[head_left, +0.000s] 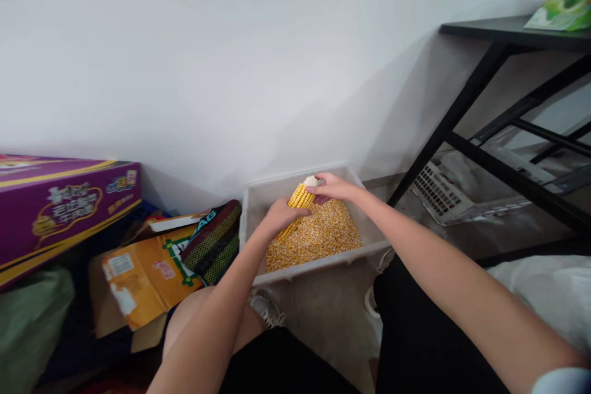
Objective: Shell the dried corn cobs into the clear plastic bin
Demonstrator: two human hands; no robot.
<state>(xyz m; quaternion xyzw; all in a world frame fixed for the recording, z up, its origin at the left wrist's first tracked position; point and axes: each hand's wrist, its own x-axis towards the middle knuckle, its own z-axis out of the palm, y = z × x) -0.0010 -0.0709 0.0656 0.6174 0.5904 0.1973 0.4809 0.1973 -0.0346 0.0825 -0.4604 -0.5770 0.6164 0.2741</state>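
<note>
A yellow corn cob (301, 197) is held at a slant over a white plastic bin (295, 272). My left hand (282, 215) is closed around its middle, with more yellow kernels showing below the palm. The cob's upper end is pale and bare of kernels, and my right hand (333, 188) grips it there with the fingers bent around it. Loose corn kernels (323, 235) lie heaped in the bin beneath both hands. My fingers partly cover the cob.
On the left are a purple carton (92, 203), a torn orange cardboard box (148, 277) and a dark mesh bag (215, 243). A black metal-framed table (462, 92) stands right, with a white plastic basket (441, 194) under it. The wall rises behind the bin.
</note>
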